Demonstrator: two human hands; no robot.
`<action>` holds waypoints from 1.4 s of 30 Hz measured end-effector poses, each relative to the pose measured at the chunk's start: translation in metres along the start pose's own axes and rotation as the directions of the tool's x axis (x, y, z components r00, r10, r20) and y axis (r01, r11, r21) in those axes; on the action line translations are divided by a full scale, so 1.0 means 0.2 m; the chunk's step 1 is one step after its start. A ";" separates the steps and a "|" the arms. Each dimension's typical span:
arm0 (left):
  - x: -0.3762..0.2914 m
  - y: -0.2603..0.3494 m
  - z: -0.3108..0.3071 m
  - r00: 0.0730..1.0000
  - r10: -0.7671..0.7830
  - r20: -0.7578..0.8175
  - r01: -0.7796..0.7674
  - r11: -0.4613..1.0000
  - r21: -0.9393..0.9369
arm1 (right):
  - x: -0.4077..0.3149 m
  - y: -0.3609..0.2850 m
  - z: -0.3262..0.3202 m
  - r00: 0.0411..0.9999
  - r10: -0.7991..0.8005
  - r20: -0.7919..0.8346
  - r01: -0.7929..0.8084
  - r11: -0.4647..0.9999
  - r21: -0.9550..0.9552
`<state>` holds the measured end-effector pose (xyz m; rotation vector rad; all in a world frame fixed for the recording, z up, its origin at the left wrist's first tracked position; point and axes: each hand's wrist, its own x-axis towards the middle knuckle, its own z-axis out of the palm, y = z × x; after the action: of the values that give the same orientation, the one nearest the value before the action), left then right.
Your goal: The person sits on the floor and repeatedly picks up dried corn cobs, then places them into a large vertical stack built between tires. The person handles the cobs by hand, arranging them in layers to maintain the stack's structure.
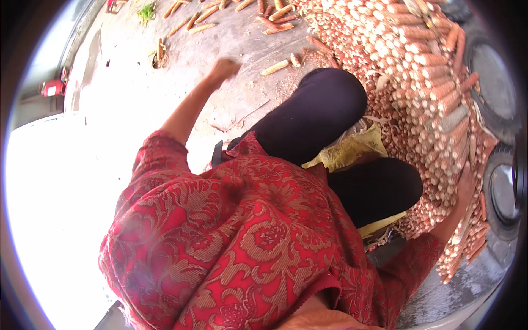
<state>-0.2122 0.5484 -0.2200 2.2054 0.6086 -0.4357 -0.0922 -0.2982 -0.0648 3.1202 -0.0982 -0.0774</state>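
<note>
My left hand (225, 69) is held out over the concrete floor, blurred, its fingers looking curled; whether anything is inside it cannot be told. On the other side, my right hand (466, 183) reaches to the far edge of a large stack of corn cobs (437, 136) and rests against it. Shadow and glare there hide whether its fingers grip a cob. The stacked cobs lie with their pale ends facing my knees. Reddish kernels or cob bits (381, 99) cover the ground at the foot of the stack. A loose cob (275, 67) lies on the floor beyond my left knee.
More loose cobs (206, 14) are scattered at the top. Tyres (501, 189) stand behind the stack. A yellow woven sack (350, 148) lies between and under my black-clad legs. A red object (53, 88) is at the far left, where strong glare washes out the floor.
</note>
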 end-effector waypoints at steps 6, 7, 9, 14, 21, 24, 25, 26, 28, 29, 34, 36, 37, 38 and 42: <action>-0.63 -1.32 0.43 0.735 -0.513 0.443 0.635 0.749 -0.186 | -0.12 -0.67 -0.29 0.890 -0.134 -0.435 0.211 0.968 0.133; -0.72 -1.37 0.50 0.733 -0.262 0.628 0.186 0.965 0.185 | -0.14 -0.85 -0.34 0.871 -0.201 -0.449 0.313 0.930 0.191; -0.82 -1.32 0.69 0.546 -0.654 0.524 0.789 0.612 -0.058 | -0.19 -1.19 -0.39 0.970 -0.158 -0.186 0.225 0.875 0.428; -0.79 -1.06 0.73 0.773 -0.368 0.516 0.552 0.791 -0.263 | -0.21 -1.81 -0.36 0.908 -0.413 0.075 0.342 0.831 0.439; -0.59 -1.14 0.72 0.863 -0.278 0.422 0.434 0.835 -0.338 | -0.22 -1.84 -0.16 0.830 -0.398 0.390 0.397 0.914 0.088; -0.66 -1.41 0.74 0.888 -0.086 0.452 0.205 0.954 -0.220 | -0.14 -1.66 -0.10 0.883 -0.345 0.319 0.280 0.932 0.232; -0.68 -1.46 0.77 0.795 -0.388 0.467 0.550 0.786 -0.283 | -0.14 -1.61 -0.07 0.894 -0.345 0.288 0.287 0.931 0.224; -0.75 -1.53 0.76 0.808 -0.408 0.425 0.567 0.733 -0.375 | -0.12 -1.54 -0.05 0.880 -0.375 0.290 0.367 0.926 0.084; -0.87 -1.60 0.79 0.770 -0.518 0.372 0.636 0.663 -0.395 | -0.14 -1.38 -0.02 0.897 -0.339 0.284 0.282 0.933 0.224; -0.92 -1.62 0.79 0.764 -0.569 0.306 0.638 0.593 -0.491 | -0.13 -1.30 -0.01 0.910 -0.346 0.228 0.255 0.901 0.351; -1.03 -1.64 0.73 0.609 -0.700 0.372 0.747 0.351 -0.564 | -0.15 -0.96 0.04 0.893 -0.150 0.425 -0.067 0.888 0.455; -1.00 -1.65 0.73 0.636 -0.679 0.366 0.706 0.322 -0.631 | -0.19 -0.91 0.07 0.907 0.004 0.422 -0.237 0.833 0.500; -1.00 -1.64 0.74 0.637 -0.676 0.371 0.695 0.295 -0.655 | -0.21 -0.90 0.07 0.891 -0.047 0.451 -0.266 0.750 0.605; -0.97 -1.64 0.76 0.599 -0.715 0.360 0.687 0.228 -0.690 | -0.23 -0.91 0.07 0.867 -0.043 0.496 -0.333 0.691 0.642; -0.82 -1.58 0.84 0.663 -0.718 0.213 0.588 0.323 -0.742 | -0.28 -1.00 0.02 0.801 -0.025 0.598 -0.482 0.566 0.669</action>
<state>-0.5415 0.5542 -0.4364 1.0555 1.5030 -0.3026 -0.1355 -0.0956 -0.0695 3.7568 -0.7985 -1.3116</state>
